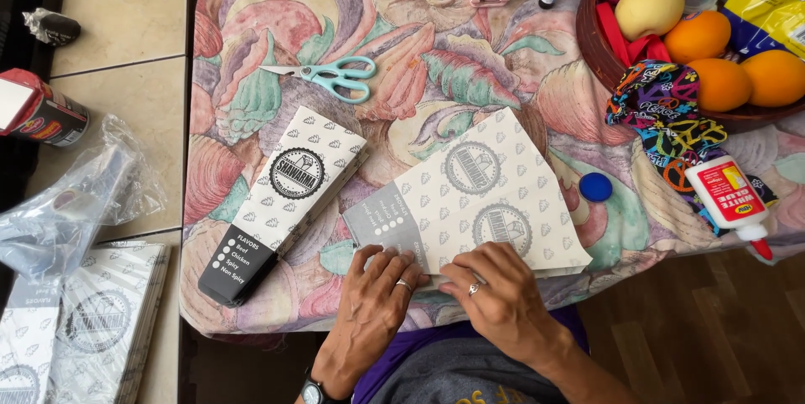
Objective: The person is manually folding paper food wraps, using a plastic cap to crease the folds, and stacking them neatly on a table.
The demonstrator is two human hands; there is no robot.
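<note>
1. Paper is what both hands press on — a flat, unfolded printed paper bag (482, 198), pale with small leaf marks, two round emblems and a grey panel at its near-left corner, lying on the near edge of the tabletop (402, 77), which is covered in a shell-patterned cloth.
2. Left hand (377, 295): fingers spread flat and pushed down on the bag's grey corner, gripping nothing; a ring shows on one finger and a watch on the wrist.
3. Right hand (495, 291): fingers curled low against the bag's near edge just beside the left hand, pressing it down — whether they pinch the paper I cannot tell.
4. A finished folded bag (285, 194) with a black end lies just left of the flat one, apart from it.
5. Teal scissors (331, 77) rest farther back on the cloth.
6. A blue bottle cap (595, 187) sits right of the flat bag, and a white glue bottle (728, 198) lies tilted near the right edge.
7. A dark bowl of fruit (620, 68) stands at the far right.
8. A stack of more printed bags (92, 320) lies on the tiled floor at the left.
</note>
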